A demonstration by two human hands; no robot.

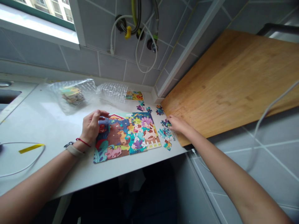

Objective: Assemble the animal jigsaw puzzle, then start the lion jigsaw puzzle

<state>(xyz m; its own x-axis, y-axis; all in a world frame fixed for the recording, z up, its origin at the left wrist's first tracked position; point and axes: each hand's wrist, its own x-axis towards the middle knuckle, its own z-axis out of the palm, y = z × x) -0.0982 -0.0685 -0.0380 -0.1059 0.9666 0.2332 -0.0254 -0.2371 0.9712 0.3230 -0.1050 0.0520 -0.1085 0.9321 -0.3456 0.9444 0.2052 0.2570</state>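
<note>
A mostly assembled jigsaw puzzle (137, 137) with farm animals lies on the white countertop. My left hand (91, 126) rests at its upper left corner, fingers loosely bent and apart, with nothing seen in them. On the right, my right hand (178, 124) reaches to a dark loose puzzle piece (165, 123), its fingertips closed at the piece's edge. Below that hand lie several teal puzzle pieces (166, 133) and an orange-and-teal piece (167, 145). Other loose pieces (159, 109) lie above it, and purple ones (140, 108) sit past the puzzle's top edge.
A clear plastic bag (72, 95) with puzzle pieces inside and another crumpled bag (112, 91) lie behind the puzzle. Beside them is a small picture card (134, 95). A wooden board (224, 90) leans at the right. A white cable (23, 169) with a yellow tag lies left.
</note>
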